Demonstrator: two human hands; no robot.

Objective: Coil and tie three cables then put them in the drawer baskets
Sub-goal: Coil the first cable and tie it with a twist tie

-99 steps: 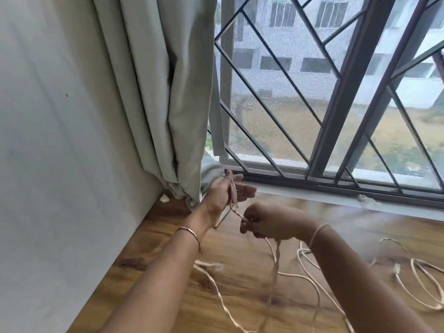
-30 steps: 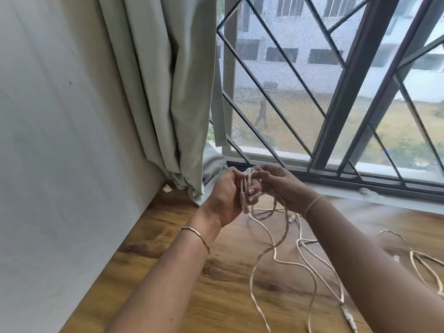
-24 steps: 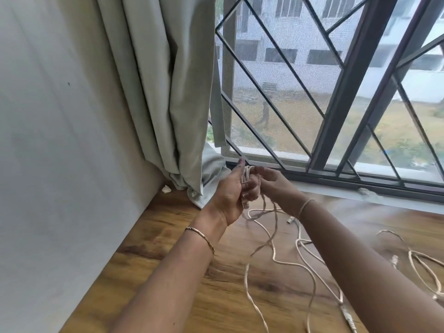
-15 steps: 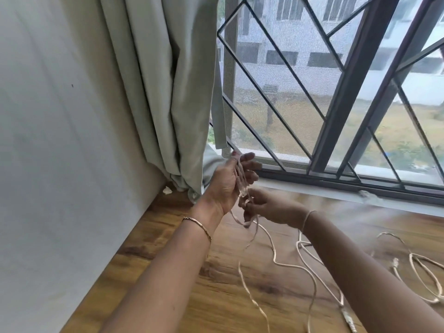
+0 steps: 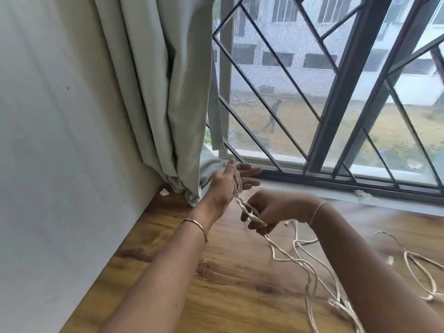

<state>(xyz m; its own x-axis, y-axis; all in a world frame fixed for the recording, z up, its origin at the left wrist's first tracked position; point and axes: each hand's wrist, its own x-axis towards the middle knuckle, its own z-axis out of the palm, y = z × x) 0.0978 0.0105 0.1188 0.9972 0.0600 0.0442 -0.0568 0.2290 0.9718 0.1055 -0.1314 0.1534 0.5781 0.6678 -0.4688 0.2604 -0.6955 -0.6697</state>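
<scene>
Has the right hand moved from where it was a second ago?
Yes. The right hand has dropped down and toward the person, away from the window's bottom rail, drawing the cable down from the left hand.

The left hand [image 5: 224, 186] and right hand [image 5: 276, 210] are bare, and so are both forearms [image 5: 168, 272]. On the left wrist sits a thin bracelet [image 5: 195, 224] of small gold-coloured links. Round the right wrist runs a narrow pale band [image 5: 316, 211], plain, like thread or elastic.
</scene>
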